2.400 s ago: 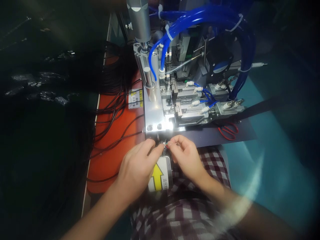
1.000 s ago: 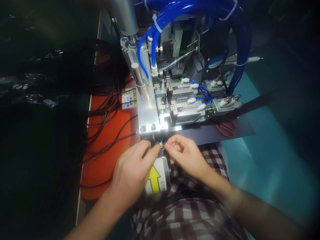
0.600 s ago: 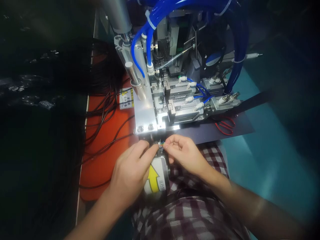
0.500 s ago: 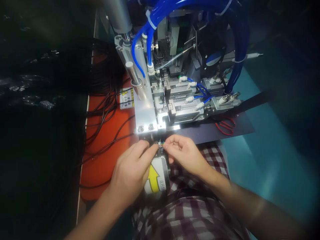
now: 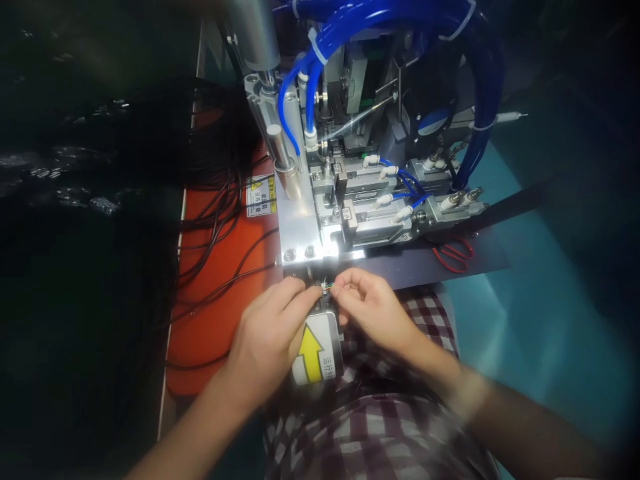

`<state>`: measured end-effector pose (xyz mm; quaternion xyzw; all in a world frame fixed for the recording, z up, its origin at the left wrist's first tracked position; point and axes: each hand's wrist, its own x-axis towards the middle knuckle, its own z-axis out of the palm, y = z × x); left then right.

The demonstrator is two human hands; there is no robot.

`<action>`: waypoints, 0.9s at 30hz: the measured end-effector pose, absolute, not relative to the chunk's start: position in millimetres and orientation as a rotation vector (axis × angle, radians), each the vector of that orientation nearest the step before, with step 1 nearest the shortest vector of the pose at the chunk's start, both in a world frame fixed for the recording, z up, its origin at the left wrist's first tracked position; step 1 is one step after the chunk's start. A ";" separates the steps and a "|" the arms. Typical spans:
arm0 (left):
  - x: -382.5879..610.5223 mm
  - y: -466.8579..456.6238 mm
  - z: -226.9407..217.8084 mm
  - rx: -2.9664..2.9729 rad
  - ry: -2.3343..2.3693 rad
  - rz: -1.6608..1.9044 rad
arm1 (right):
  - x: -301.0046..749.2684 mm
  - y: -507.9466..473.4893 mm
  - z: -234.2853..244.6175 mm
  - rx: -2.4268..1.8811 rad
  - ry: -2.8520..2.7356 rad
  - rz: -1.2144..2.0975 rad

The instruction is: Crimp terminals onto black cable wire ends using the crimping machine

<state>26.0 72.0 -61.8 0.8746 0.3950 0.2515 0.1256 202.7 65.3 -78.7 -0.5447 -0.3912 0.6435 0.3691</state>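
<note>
My right hand (image 5: 367, 300) pinches thin coloured wires (image 5: 329, 287) between thumb and forefinger. The wires run left to a small pale piece at the tip of my left thumb, too small to make out. My left hand (image 5: 273, 327) is closed, its thumb and fingers pressed together at the front of the machine (image 5: 300, 230); whatever they grip is hidden. Just below the fingertips is a white plate with a yellow arrow (image 5: 311, 353).
Blue air hoses (image 5: 400, 10) arch over the metal cylinders. Black cables (image 5: 215, 220) lie on the orange surface (image 5: 205, 340) at left. Red-handled scissors (image 5: 453, 255) rest on the dark mat right of the machine. A warning label (image 5: 261, 196) is behind my left hand.
The whole view has shifted slightly, so the machine appears a little farther right. Both hands keep the same closed pose by the wires.
</note>
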 end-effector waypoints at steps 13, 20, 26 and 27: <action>25.4 70.8 -63.6 2.535 1.179 0.742 | 204.4 66.8 -78.0 -1.430 -1.019 1.567; 24.3 70.1 -66.5 2.536 1.175 0.741 | 202.2 67.3 -75.5 -1.412 -0.992 1.567; 25.8 71.5 -66.4 2.545 1.174 0.745 | 201.3 68.4 -72.8 -1.407 -0.932 1.654; 25.7 71.4 -65.9 2.545 1.174 0.740 | 202.0 68.8 -72.1 -1.415 -0.924 1.672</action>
